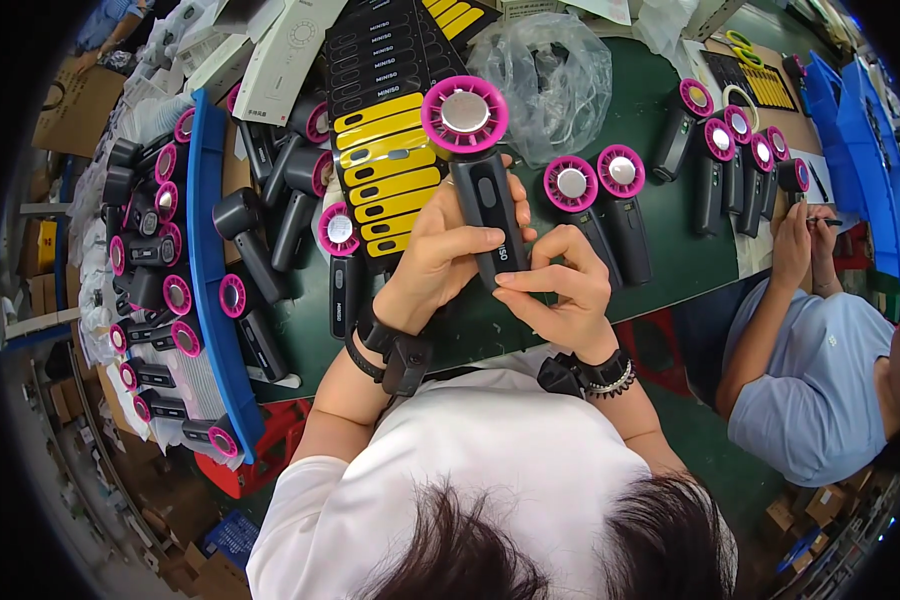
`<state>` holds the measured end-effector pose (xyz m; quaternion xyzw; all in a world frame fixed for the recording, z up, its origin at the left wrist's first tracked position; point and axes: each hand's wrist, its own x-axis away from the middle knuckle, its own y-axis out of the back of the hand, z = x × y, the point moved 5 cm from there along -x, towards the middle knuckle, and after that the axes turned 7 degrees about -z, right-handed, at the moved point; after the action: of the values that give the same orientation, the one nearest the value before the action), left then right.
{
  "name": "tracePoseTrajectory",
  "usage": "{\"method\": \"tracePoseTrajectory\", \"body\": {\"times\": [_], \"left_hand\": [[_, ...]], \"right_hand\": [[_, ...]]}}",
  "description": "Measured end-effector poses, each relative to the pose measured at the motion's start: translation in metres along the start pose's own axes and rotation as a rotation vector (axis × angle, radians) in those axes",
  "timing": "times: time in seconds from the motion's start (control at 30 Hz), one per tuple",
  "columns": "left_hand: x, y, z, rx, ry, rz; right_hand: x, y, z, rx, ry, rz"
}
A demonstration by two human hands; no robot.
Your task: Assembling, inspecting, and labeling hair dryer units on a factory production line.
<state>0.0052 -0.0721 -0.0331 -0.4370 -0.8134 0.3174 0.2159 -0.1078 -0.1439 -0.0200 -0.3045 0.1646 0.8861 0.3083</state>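
A dark grey handheld fan (482, 190) with a pink-ringed, silver-centred head is held up over the table in front of me. My left hand (438, 250) is closed around its handle, thumb on the front face and fingertips showing behind the far side. With thumb and index finger, my right hand (568, 285) pinches the lower end of the same handle. Behind the fan lie black label sheets (385, 90) with yellow strips where labels are gone. Two similar fans (625, 225) lie right of my hands, and another fan (340, 240) lies to the left.
A blue tray (208, 200) at the left has many fans beyond its wall. A clear plastic bag (545, 85) and a white box (290, 60) lie at the back of the green table (685, 260). More fans (720, 160) are at right, near a co-worker (810, 350) and blue bins (870, 160).
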Motion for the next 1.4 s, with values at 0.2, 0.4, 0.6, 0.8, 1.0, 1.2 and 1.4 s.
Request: {"method": "tracePoseTrajectory", "body": {"times": [0.2, 0.4, 0.6, 0.8, 1.0, 1.2, 1.4], "left_hand": [[0.0, 0.006, -0.004, 0.054, 0.006, -0.1], [0.001, 0.008, -0.002, 0.066, -0.011, -0.084], [0.002, 0.007, 0.001, 0.187, 0.021, -0.098], [0.001, 0.004, -0.001, 0.236, 0.057, -0.02], [0.006, 0.001, 0.008, 0.065, 0.073, -0.039], [0.005, 0.001, 0.012, -0.005, 0.038, -0.065], [0.001, 0.013, 0.013, -0.126, 0.009, -0.157]], "right_hand": [[0.004, 0.003, -0.001, 0.001, -0.044, 0.06], [-0.026, 0.008, -0.003, -0.001, 0.001, 0.047], [-0.031, -0.003, -0.011, 0.108, 0.124, 0.131], [-0.007, 0.003, -0.019, -0.222, 0.081, 0.224], [-0.028, -0.004, -0.02, -0.508, -0.475, -0.021], [-0.023, -0.021, -0.029, -0.613, -0.634, -0.057], [-0.035, -0.025, -0.033, -0.586, -0.543, -0.05]]}}
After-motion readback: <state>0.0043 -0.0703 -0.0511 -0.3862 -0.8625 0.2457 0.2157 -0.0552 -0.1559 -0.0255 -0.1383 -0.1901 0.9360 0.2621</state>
